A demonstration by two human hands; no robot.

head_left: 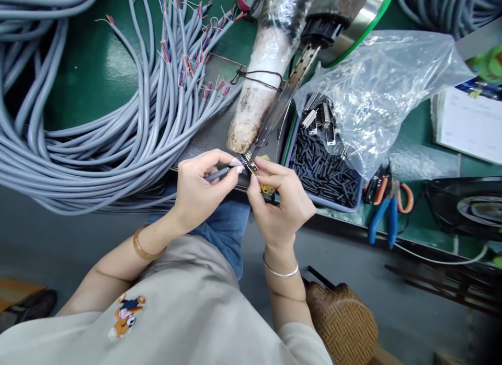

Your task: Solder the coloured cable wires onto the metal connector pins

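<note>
Grey cable (pixel 217 174) sits pinched in my left hand (pixel 200 190), its coloured wires (pixel 242 159) pointing rightward to the metal connector (pixel 253 167) gripped by my right hand (pixel 280 195). Whether wires and connector touch, I can't quite tell.

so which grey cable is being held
The grey cable pinched in the left hand, its coloured wires at the metal connector; the other grey cables lie in bundles.

The left grip (pixel 204 190) and right grip (pixel 279 197) nearly meet, both pinching.
</note>
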